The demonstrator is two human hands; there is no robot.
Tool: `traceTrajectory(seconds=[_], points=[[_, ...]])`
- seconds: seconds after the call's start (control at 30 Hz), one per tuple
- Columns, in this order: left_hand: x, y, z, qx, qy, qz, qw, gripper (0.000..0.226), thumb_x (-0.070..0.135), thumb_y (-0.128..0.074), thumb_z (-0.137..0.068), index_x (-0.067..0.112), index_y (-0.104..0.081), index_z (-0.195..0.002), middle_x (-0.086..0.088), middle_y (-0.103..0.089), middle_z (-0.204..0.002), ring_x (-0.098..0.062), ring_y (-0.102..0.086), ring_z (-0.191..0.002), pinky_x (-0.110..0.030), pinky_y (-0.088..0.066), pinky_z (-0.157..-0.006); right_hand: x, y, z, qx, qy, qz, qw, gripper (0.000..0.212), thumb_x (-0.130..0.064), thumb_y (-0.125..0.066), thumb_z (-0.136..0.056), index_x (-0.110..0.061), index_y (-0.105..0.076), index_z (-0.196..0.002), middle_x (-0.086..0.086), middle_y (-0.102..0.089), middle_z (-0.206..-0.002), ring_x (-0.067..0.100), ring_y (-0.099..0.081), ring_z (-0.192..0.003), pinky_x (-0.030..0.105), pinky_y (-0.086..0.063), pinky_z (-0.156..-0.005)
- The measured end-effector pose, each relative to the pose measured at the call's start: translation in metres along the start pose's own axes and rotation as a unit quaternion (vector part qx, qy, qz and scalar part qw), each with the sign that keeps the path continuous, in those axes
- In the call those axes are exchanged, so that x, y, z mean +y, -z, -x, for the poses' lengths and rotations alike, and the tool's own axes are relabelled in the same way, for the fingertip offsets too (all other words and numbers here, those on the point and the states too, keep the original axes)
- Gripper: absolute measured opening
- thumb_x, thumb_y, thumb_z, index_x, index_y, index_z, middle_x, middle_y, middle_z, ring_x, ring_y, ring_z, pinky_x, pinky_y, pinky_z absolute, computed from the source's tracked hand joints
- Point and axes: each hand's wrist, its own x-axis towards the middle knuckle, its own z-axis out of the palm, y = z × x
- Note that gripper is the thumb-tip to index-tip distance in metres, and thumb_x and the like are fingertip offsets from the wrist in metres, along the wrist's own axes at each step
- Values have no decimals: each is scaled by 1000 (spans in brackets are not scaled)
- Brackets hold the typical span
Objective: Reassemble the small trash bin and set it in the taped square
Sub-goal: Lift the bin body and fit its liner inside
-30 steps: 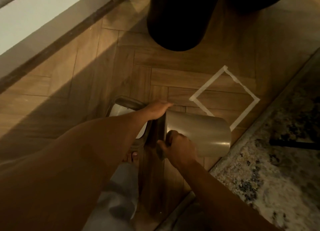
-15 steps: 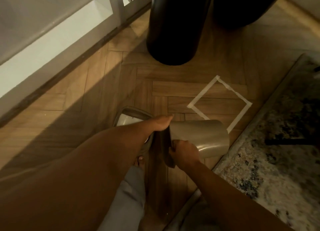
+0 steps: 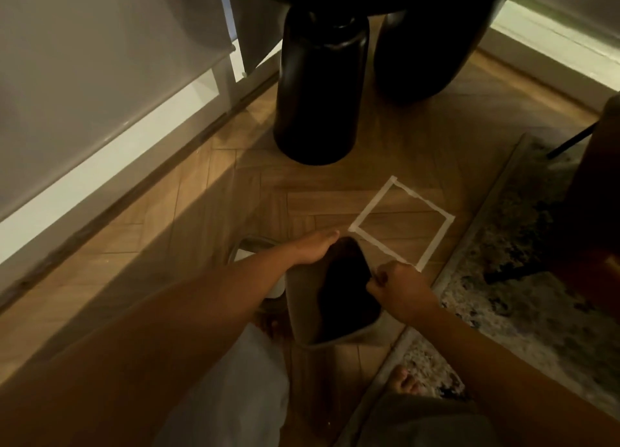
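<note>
Since half a second ago the bin body (image 3: 302, 299) has swung from lying on its side, closed end toward the tape, to standing with its dark open mouth facing up at the head camera, and the view has lifted to show more of the far wall.

In the head view, the left hand (image 3: 313, 249) lies flat, fingers extended, over the far-left rim of the bin body, apparently steadying it rather than clasping it. The right hand (image 3: 401, 289) is curled closed at the right rim; it seems to pinch the edge, though what sits between the fingers is too dark to tell. Held at two opposite sides like this, the body stays upright and its mouth stays free to receive the other part. The lid piece (image 3: 250, 253), pale inside a darker frame, lies on the floor just left of the body, half hidden under the left forearm.

The taped square (image 3: 401, 220) is on the floor just beyond the bin, to the far right, and nothing stands in it. A rug (image 3: 503, 279) edge runs close along its right side, and two black cylinders (image 3: 315, 87) stand farther off, so the short path into the square looks open.
</note>
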Motion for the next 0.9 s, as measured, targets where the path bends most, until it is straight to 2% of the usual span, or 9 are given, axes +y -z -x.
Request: traceTrajectory(seconds=[0.1, 0.2, 0.3, 0.4, 0.47, 0.57, 0.63, 0.73, 0.9], points=[[-8, 4, 19, -6, 12, -27, 1000, 56, 53, -40, -99, 23, -42, -146, -4, -44, -149, -21, -44, -131, -29, -32, -101, 3, 11, 16, 21, -20, -83, 996, 33, -35, -67, -85, -19, -57, -58, -1, -61, -60, 15, -60, -57, 32, -49, -54], [-16, 10, 34, 6, 22, -56, 998, 63, 52, -50, -96, 20, -36, -148, -6, -48, -146, -16, -51, -115, -31, -43, -93, 5, 16, 29, 67, -52, -135, 987, 26, -34, -67, -86, -18, -60, -67, -3, -64, -67, 10, -62, -64, 30, -48, -56], [-18, 12, 46, 35, 31, -95, 994, 80, 58, -53, -91, 19, -23, -154, -6, -41, -151, -25, -46, -131, -37, -41, -103, 9, 17, 36, 110, -76, -169, 976, 19, -31, -66, -88, -22, -59, -73, -7, -64, -72, 1, -58, -65, 17, -36, -51], [-16, 7, 53, 13, 25, -68, 997, 57, 62, -55, -88, 31, -47, -135, 5, -61, -126, -15, -60, -109, -34, -53, -85, 12, 18, 33, 125, -107, -218, 962, 11, -30, -63, -90, -20, -64, -89, -8, -66, -83, -5, -58, -68, 9, -39, -46], [-10, 3, 53, 5, 6, -39, 999, 26, 62, -59, -86, 47, -54, -106, 13, -64, -109, -3, -61, -93, -26, -52, -74, 13, 20, 28, 139, -114, -245, 953, 20, -27, -61, -92, -18, -65, -109, -14, -65, -95, -11, -55, -74, 4, -40, -47], [-2, 2, 45, 10, -50, -22, 998, 40, 64, -69, -75, 56, -45, -105, 17, -61, -114, 0, -59, -99, -24, -51, -79, 17, 19, 21, 137, -94, -269, 949, 44, -20, -58, -95, -24, -51, -138, -15, -57, -109, -4, -56, -88, 5, -41, -55], [0, 3, 38, 19, -74, -19, 997, 71, 68, -75, -65, 61, -35, -122, 21, -56, -117, -5, -57, -109, -27, -53, -83, 21, 16, 16, 114, -83, -281, 949, 54, -16, -55, -98, -29, -38, -147, -13, -54, -115, 3, -54, -101, 15, -48, -71], [-3, 2, 23, 35, -88, -49, 994, 112, 76, -75, -58, 46, -15, -148, 11, -47, -143, -13, -47, -128, -39, -44, -102, 29, 8, 11, 84, -71, -302, 947, 53, -19, -50, -103, -28, -32, -152, -10, -57, -124, 7, -55, -108, 30, -53, -84], [-14, -15, 1, 32, -88, -42, 995, 110, 65, -78, -66, 37, -15, -152, 5, -44, -148, -17, -44, -133, -38, -42, -104, 46, -16, 3, 33, -91, -329, 939, 46, -19, -53, -101, -24, -37, -144, 5, -60, -130, 26, -63, -114, 53, -57, -89]])
